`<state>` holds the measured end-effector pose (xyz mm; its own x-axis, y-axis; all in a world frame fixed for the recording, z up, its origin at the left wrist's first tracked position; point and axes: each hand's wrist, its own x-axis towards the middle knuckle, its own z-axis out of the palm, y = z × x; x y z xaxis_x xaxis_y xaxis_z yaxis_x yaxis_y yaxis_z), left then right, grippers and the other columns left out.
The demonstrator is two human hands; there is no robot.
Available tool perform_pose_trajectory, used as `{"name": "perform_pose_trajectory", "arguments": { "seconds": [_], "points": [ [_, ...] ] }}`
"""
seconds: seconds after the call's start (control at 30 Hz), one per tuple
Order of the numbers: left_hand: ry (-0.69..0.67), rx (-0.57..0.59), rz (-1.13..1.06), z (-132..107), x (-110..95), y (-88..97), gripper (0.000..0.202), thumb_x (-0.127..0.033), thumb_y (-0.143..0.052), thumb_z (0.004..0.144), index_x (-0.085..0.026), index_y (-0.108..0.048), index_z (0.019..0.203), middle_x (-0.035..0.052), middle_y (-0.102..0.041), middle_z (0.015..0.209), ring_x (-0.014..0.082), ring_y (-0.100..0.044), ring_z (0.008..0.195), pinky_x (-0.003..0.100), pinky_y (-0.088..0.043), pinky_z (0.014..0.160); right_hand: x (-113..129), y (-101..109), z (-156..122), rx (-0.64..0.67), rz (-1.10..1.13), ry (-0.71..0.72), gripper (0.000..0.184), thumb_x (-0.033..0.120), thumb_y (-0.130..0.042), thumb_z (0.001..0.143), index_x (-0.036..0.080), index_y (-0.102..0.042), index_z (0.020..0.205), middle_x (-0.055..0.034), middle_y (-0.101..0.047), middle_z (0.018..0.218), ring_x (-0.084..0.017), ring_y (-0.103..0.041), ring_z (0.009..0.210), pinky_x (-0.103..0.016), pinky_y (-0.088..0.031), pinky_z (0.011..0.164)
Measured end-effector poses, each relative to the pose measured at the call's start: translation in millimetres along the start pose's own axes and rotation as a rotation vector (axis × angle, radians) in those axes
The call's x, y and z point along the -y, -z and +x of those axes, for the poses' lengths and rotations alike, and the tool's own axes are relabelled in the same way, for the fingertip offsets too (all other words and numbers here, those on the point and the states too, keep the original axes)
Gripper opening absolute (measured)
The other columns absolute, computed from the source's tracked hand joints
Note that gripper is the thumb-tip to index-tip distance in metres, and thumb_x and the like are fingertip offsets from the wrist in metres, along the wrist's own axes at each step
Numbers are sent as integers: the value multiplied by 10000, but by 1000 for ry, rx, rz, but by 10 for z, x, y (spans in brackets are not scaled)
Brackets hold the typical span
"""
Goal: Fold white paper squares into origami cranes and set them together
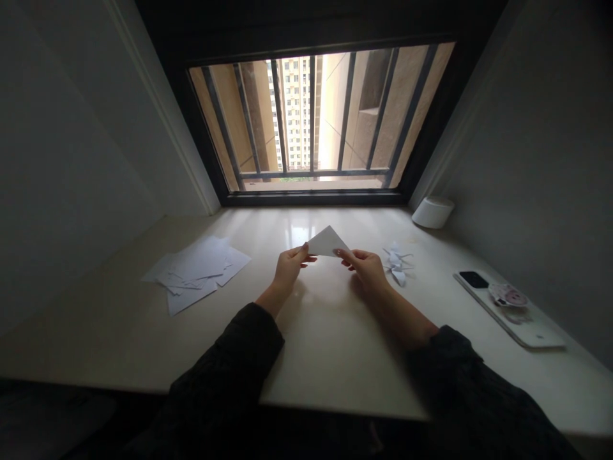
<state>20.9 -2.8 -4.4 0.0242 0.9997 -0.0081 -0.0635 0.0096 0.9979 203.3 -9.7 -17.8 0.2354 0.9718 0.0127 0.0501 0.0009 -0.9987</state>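
Observation:
A white sheet of paper folded into a triangle (328,241) is held up between my two hands, its tip pointing toward the window. My left hand (290,267) pinches the left corner between thumb and fingers. At the right corner, my right hand (364,265) grips the paper with its thumb on top. Just right of that hand, small folded paper figures (396,267) that look like cranes rest on the white sill. To the left lies a loose pile of white paper sheets (198,265), several overlapping at odd angles.
A white phone (531,326) with a cartoon grip on its back lies at the right. Near the right wall stands a white cylindrical object (433,212). A barred window (311,199) with a dark frame rises behind the sill (335,358), whose front edge is close to me.

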Motion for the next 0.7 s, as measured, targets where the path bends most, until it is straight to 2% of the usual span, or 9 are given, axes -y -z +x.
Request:
{"name": "perform_pose_trajectory", "arguments": {
  "seconds": [0.23, 0.4, 0.53, 0.7],
  "points": [
    [65, -33, -58, -8, -9, 7, 553, -611, -447, 817, -111, -682, 835, 153, -727, 860, 241, -682, 779, 318, -438, 679, -53, -10, 24, 46, 13, 21, 374, 522, -745, 594, 150, -710, 621, -55, -668, 593, -122, -507, 531, -263, -393, 542],
    [17, -51, -71, 7, 10, 10, 556, -621, -450, 811, -108, -664, 804, 155, -725, 832, 232, -683, 737, 299, -429, 641, -84, -11, 26, 69, 64, 69, 365, 521, -726, 626, 157, -724, 657, -65, -686, 630, -129, -526, 556, -265, -407, 547],
    [-21, -106, -79, -4, 26, -6, 554, -622, -449, 813, -109, -656, 787, 146, -722, 794, 224, -682, 704, 294, -423, 630, -73, -49, -2, 40, 89, 86, 356, 504, -735, 620, 159, -744, 709, -87, -708, 684, -152, -556, 602, -275, -421, 550],
    [-13, -162, -122, -26, 17, -11, 603, -645, -417, 814, -96, -663, 794, 151, -715, 751, 229, -680, 688, 302, -424, 632, -39, -104, -30, 13, 133, 83, 350, 460, -778, 578, 159, -752, 756, -77, -706, 641, -139, -544, 550, -276, -420, 538]
  ]
}}
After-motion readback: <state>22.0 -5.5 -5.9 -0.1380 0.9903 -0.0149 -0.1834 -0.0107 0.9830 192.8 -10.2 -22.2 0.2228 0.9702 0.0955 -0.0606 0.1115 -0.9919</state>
